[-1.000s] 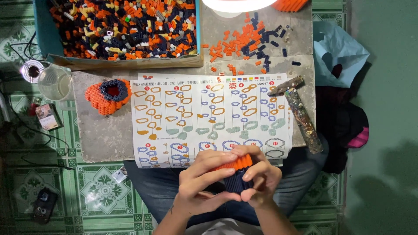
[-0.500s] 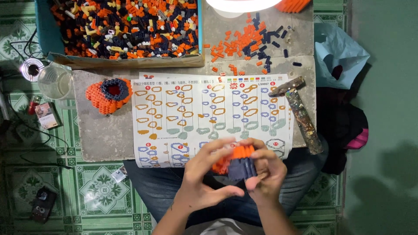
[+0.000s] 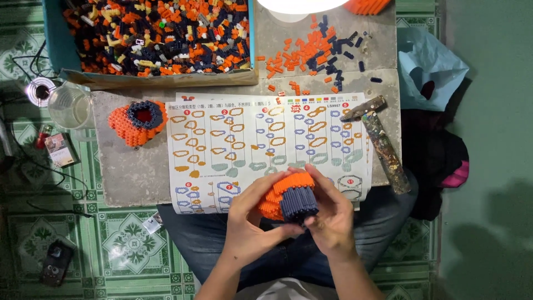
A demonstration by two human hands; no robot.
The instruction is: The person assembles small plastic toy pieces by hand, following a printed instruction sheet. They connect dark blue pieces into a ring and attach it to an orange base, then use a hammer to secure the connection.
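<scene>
Both my hands hold one small block model (image 3: 288,197) over my lap, at the near edge of the stone slab (image 3: 127,172). The model is orange on top with a dark blue ribbed part facing me. My left hand (image 3: 247,222) cups it from the left and below. My right hand (image 3: 330,214) wraps it from the right, fingers over the orange top. A printed instruction sheet (image 3: 266,139) lies flat just beyond the model. Another built piece (image 3: 137,122), orange with a dark blue ring and red centre, sits left of the sheet.
A blue tray (image 3: 155,36) full of orange, dark blue and yellow blocks stands at the back left. Loose orange and dark blocks (image 3: 311,50) are scattered at the back. A paint-stained hammer (image 3: 377,139) lies at the right. A clear jar (image 3: 69,105), a phone (image 3: 55,264) are left.
The model has turned in my hands: the dark blue part now faces me more fully and the piece sits slightly higher, nearer the sheet's edge. Both hands have shifted their hold around it.
</scene>
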